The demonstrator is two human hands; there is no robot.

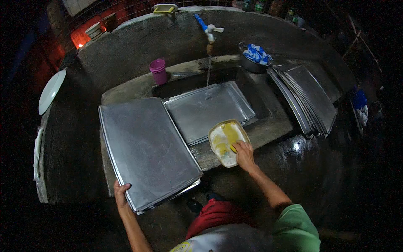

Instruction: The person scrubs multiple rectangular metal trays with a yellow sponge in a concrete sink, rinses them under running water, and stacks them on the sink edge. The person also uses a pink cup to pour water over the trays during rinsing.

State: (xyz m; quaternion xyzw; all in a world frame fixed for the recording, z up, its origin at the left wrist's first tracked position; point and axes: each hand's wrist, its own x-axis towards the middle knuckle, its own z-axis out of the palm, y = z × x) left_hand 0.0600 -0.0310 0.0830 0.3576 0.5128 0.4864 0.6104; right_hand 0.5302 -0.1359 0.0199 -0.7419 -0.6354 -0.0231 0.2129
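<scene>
My left hand [121,192] grips the lower left edge of a flat metal baking tray [148,148], its thumb on the top face. That tray lies on top of others at the left of the concrete sink. My right hand [245,155] holds a yellow sponge [233,148], mostly hidden by the fingers, in a shallow dish [216,155] with white and yellow contents. Behind the dish, more metal trays [201,113] lie across the sink basin, and a thin stream of water [208,71] falls onto them from the tap [210,33].
Several metal trays [310,94] lean in a stack at the right. A pink plastic tumbler [158,73] stands on the back ledge. Near the right corner sits a dark pot [254,66] holding a blue and white plastic bag [257,54]. White oval plates [53,91] rest on the left wall.
</scene>
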